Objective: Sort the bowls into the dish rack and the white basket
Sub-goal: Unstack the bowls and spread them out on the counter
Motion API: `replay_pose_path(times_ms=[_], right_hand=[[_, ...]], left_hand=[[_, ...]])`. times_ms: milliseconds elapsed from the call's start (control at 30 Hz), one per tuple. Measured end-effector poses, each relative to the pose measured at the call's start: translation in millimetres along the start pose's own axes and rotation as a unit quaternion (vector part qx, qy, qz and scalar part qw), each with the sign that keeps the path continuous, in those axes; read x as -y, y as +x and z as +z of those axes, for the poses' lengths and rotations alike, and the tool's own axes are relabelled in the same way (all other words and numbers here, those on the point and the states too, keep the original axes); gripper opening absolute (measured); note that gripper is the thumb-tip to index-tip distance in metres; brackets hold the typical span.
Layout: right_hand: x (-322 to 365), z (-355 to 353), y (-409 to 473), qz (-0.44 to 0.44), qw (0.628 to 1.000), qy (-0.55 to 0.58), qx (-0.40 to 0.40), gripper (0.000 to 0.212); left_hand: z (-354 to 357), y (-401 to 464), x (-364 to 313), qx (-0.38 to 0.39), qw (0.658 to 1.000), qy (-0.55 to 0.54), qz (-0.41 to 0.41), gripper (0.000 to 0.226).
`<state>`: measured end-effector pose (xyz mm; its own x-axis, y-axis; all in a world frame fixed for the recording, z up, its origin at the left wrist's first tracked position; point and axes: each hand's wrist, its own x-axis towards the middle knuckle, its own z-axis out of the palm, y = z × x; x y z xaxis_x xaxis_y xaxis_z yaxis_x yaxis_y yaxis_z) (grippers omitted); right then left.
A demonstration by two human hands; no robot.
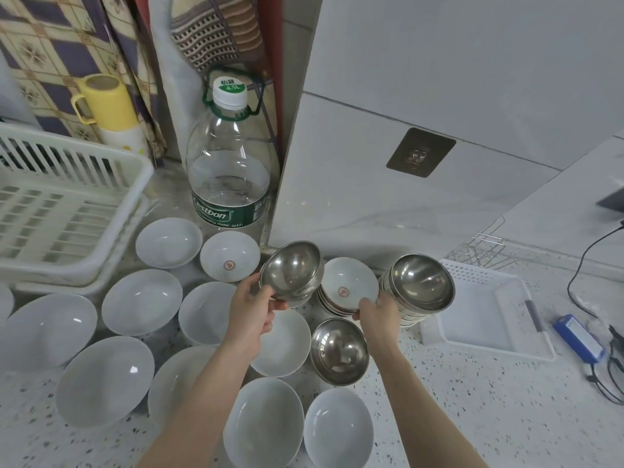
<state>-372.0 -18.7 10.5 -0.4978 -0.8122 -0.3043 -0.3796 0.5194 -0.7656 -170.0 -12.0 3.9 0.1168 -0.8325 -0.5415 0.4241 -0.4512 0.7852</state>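
Observation:
My left hand (252,307) grips a steel bowl (292,269), tilted and lifted above the counter. My right hand (381,315) holds a stack of steel bowls (420,285) from its left side. Between the hands sits a stack of small white bowls with a red mark (347,285). One more steel bowl (339,351) stands on the counter below them. Several white ceramic bowls (141,300) cover the counter at the left and front. The white dish rack (64,201) is at the far left. A white basket (489,319) lies at the right.
A large water bottle (229,170) stands behind the bowls next to a wall corner. A yellow and white flask (108,106) is behind the rack. A wire rack (479,251), a blue box (579,337) and black cables (607,369) lie at the right.

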Motion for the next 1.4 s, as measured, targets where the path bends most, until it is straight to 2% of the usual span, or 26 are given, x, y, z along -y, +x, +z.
replay_pose_path(times_ms=[133,400,567,833,1100,1267,1400], right_hand=[[6,-3,-4,0.006,0.999,0.034,0.003,0.039],[7,-35,-39,-0.029,0.994,0.103,-0.004,0.036],[-18,-64,-69,0.012,0.983,0.181,-0.039,0.037],[-82,-111,-102,0.062,0.959,0.265,-0.073,0.037],[-126,-148,-96,0.091,0.927,0.357,-0.073,0.02],[-142,-181,-72,0.078,0.928,0.36,-0.054,0.021],[-156,-201,-54,0.079,0.935,0.344,-0.024,0.023]], left_hand=[[-4,-4,1,-0.008,1.0,-0.001,-0.002,0.02],[-7,-30,1,-0.023,1.0,-0.002,0.012,0.029],[-6,-49,17,-0.022,1.0,0.021,0.004,0.031],[18,-78,57,0.016,0.992,0.123,0.013,0.031],[64,-102,104,0.039,0.97,0.23,0.069,0.031],[106,-109,132,0.038,0.952,0.284,0.108,0.031],[131,-104,152,0.016,0.935,0.335,0.117,0.04]])
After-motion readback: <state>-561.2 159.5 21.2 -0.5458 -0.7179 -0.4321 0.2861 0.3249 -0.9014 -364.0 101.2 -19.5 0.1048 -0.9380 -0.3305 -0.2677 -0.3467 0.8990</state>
